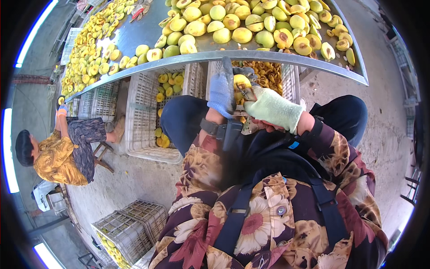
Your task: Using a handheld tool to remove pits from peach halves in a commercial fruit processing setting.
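Observation:
My left hand (223,89), in a blue glove with dark fingers, holds a yellow halved stone fruit (241,82) below the table's near edge. Closed around a small metal pitting tool (248,93) is my right hand (273,107), in a pale green glove; the tool's tip is at the cut face of the fruit. Whether the tip is inside the flesh I cannot tell. Beneath both hands stands a crate (291,80) with brown-orange pits and scraps (268,72). Many whole and halved yellow-green fruits (231,20) lie on the metal table (144,33) in front.
A plastic crate (142,134) with fruit halves stands left of my knees. The table's raised metal rim (188,58) crosses just beyond my hands. Another person (63,154) sits at the far left, holding a fruit. More crates (134,225) stand on the floor behind, lower left.

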`<state>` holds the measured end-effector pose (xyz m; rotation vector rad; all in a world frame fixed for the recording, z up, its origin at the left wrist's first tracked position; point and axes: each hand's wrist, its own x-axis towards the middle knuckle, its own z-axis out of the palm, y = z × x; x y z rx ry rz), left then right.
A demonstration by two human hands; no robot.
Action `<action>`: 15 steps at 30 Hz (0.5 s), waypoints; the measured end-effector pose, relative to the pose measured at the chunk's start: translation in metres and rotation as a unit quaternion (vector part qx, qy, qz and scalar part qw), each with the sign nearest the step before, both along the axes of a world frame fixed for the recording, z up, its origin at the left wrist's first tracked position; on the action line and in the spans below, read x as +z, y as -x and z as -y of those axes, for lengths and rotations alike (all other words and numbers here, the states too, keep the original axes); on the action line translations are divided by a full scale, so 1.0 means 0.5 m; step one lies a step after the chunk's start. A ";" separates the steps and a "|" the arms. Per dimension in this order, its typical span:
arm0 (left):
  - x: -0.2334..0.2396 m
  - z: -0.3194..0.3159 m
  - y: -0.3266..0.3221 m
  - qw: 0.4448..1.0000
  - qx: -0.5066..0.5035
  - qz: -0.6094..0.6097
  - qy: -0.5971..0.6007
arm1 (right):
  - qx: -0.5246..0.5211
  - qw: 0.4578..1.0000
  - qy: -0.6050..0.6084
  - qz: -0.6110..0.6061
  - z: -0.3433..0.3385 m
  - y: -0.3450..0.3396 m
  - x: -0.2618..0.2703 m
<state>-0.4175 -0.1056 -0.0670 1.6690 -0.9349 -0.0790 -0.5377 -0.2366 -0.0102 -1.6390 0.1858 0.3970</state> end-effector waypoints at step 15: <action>-0.030 0.024 0.015 0.983 0.171 0.054 0.042 | -0.052 0.987 -0.104 -0.112 -0.011 0.000 -0.012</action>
